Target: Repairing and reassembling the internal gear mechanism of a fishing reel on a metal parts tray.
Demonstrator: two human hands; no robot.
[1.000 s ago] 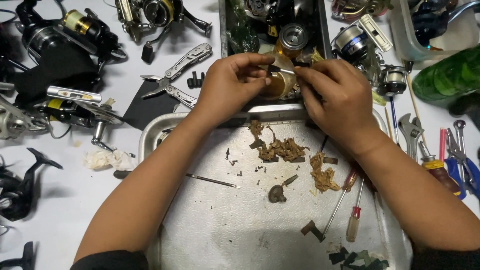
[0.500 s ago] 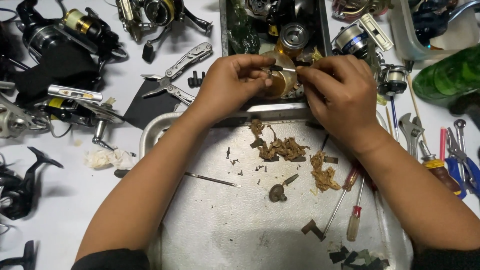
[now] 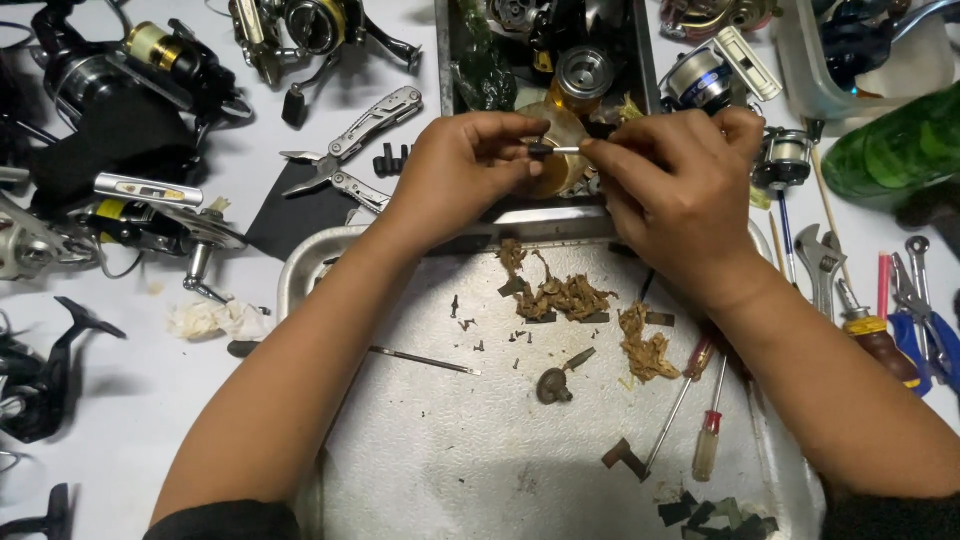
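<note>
left of the metal tray (image 3: 300, 265) – fishing reels (image 3: 150, 60), folding pliers (image 3: 345, 150). inside the tray – brown debris (image 3: 560, 295), small screws, screwdrivers (image 3: 690, 395). above its far rim, left hand (image 3: 460, 165) and right hand (image 3: 675, 175) pinched shut on a thin pin (image 3: 555, 150). right of the tray – wrench (image 3: 825, 260), green bottle (image 3: 890, 145).

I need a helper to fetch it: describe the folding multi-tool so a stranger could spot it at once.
Start at the dented metal tray under the person's arms, then look just beyond its far left corner, left of the left hand. There the folding multi-tool lies on the white table, opened out. Unlike the dark fishing reels around it, it is flat bare steel with pointed plier jaws.
</note>
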